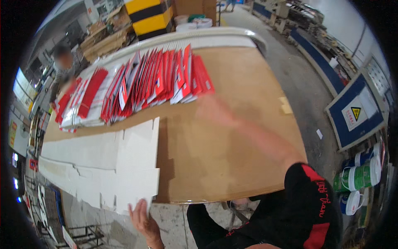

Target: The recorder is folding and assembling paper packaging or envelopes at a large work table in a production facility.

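My left hand [141, 220] grips the near edge of a stack of flat white die-cut cardboard sheets [103, 166] lying on the left of a long brown table [232, 153]. My right hand [211, 110] is stretched out over the table, blurred by motion, close to the right end of a fanned row of red and white flat packs [145, 83]. Whether it touches a pack or holds anything cannot be made out. The sleeve on that arm is black with red trim.
Another person [64, 62] stands at the far left end of the table. Beyond the table are a curved white rail [199, 35], wooden pallets and a yellow and black block [149, 16]. White and green buckets [360, 176] and a blue sign board [356, 112] sit on the floor at right.
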A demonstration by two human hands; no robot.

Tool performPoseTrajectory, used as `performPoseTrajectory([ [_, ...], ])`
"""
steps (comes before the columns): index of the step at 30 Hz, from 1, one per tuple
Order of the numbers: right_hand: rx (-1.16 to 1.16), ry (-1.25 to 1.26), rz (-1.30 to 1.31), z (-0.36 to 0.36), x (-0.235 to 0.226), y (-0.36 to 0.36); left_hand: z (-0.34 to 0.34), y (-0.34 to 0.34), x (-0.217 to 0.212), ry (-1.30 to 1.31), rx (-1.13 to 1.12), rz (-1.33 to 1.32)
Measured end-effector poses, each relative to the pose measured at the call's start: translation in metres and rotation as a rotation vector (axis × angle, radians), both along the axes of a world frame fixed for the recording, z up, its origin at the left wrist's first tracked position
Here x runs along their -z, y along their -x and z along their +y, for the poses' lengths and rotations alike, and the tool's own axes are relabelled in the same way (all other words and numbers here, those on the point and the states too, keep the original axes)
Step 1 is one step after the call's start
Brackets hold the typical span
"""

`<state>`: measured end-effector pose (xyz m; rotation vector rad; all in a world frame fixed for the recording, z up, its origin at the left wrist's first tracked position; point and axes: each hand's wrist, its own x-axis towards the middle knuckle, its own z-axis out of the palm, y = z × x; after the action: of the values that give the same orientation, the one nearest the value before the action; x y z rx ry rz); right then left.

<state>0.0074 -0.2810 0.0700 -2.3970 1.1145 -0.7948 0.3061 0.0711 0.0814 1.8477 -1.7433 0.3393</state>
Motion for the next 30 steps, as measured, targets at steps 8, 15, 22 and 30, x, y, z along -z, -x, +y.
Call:
performPoseTrajectory([
  [8,-0.384,0.267,0.123,0.269,-0.017,0.054,0.006,0.149,-0.027,-0.246,0.667,0.330],
  [15,-0.137,-0.165,-0.123,0.315,-0.034,0.202,-0.016,0.117,0.005,-0.440,0.484,-0.110],
  [22,-0.030,-0.342,-0.188,0.337,-0.023,0.286,-0.026,0.161,-0.005,-0.526,0.775,-0.108],
  [30,0.481,-0.023,0.180,0.384,0.013,0.290,-0.056,0.158,0.061,-0.456,0.844,0.466],
])
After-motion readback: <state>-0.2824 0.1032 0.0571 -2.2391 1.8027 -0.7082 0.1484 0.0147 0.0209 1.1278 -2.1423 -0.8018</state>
